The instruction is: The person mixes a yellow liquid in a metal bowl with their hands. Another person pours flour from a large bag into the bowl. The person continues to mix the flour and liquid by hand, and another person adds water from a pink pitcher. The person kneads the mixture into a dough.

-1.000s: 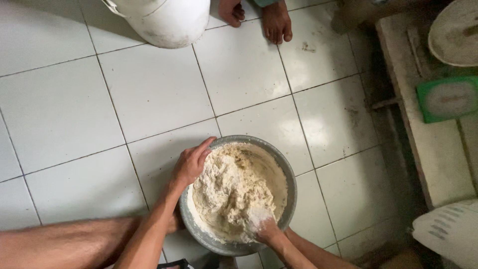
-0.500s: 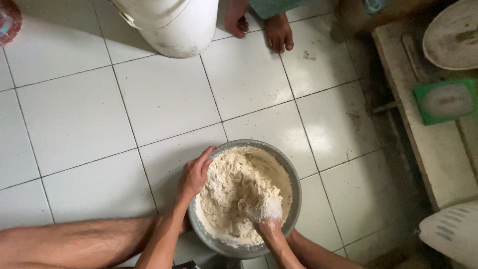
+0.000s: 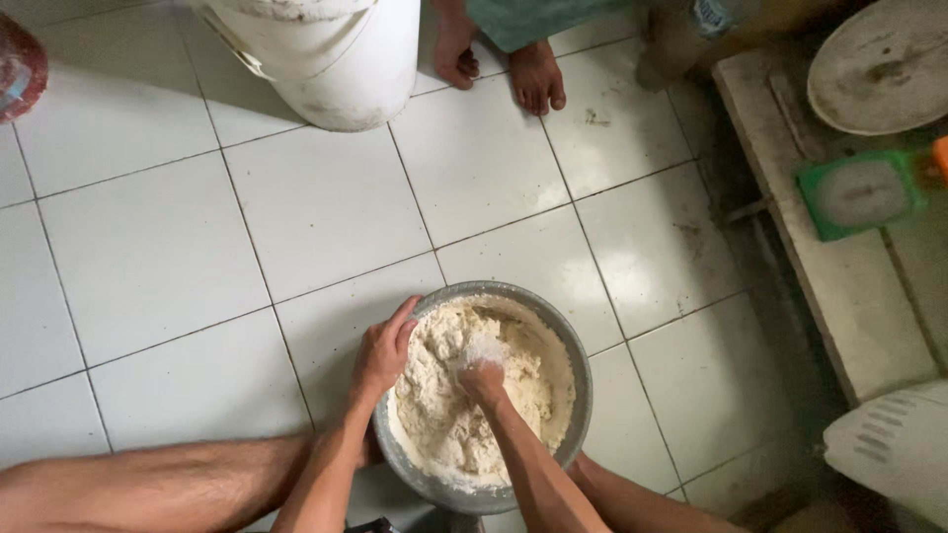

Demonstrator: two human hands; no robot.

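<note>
Two hands work one metal bowl [image 3: 581, 395] on the floor — left hand [image 3: 383, 350] clasps its rim to steady it, right hand [image 3: 484, 380] presses closed fingers into the crumbly dough [image 3: 444, 415].

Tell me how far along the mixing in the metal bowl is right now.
Done: the pale flour mixture is already in the metal bowl on the tiled floor, clumped and shaggy rather than loose powder. In hand: the left hand grips the bowl's rim while the right hand presses into the middle of the mass. Left: it looks crumbly and uneven, with no smooth ball formed, so more working seems needed.
</note>
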